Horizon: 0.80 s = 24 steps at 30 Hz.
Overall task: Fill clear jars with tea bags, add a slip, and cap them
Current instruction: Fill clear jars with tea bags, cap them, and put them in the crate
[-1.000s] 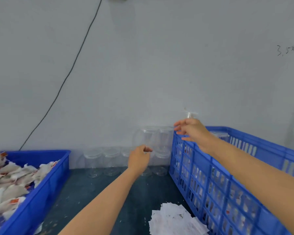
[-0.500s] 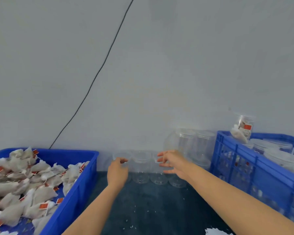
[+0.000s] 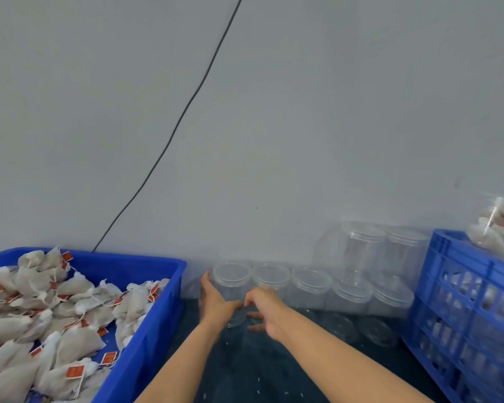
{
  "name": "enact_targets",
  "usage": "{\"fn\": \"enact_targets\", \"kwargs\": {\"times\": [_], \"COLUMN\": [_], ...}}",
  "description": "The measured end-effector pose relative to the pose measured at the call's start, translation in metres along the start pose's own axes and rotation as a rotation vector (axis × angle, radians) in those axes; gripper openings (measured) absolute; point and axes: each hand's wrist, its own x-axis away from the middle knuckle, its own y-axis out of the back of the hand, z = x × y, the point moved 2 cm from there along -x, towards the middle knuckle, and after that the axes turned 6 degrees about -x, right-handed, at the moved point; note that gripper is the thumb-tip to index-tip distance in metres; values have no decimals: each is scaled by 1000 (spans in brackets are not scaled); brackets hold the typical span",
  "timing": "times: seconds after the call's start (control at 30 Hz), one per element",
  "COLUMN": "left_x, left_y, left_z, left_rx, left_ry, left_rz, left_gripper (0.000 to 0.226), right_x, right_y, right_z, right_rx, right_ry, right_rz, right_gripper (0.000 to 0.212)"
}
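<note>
— Both hands were on one jar?
— Left hand (image 3: pixel 216 301) curled round the leftmost clear jar (image 3: pixel 232 289); right hand (image 3: pixel 264 308) reached in beside that jar, fingers loosely spread, gripping nothing I could make out.
— And the tea bags?
— Heaped in the blue tub (image 3: pixel 146 330) left of that jar. Capped empties (image 3: pixel 361 251) stood right of it, before the blue crate (image 3: pixel 460 301).
</note>
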Motion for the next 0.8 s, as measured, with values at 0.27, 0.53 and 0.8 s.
{"fn": "enact_targets", "kwargs": {"times": [0.27,0.53,0.8], "left_x": [11,84,172], "left_y": [-1,7,2], "left_z": [7,-17,-45], "left_rx": [-104,-191,-355], "left_ry": [45,-162,-306], "left_rz": [-38,-220,-135], "left_gripper": [108,97,106], "right_x": [4,55,129], "right_y": [-2,18,56], "right_z": [-6,-16,-1], "right_rx": [-2,38,110], "right_ry": [39,168,310], "right_rz": [30,87,8], "right_gripper": [29,51,64]}}
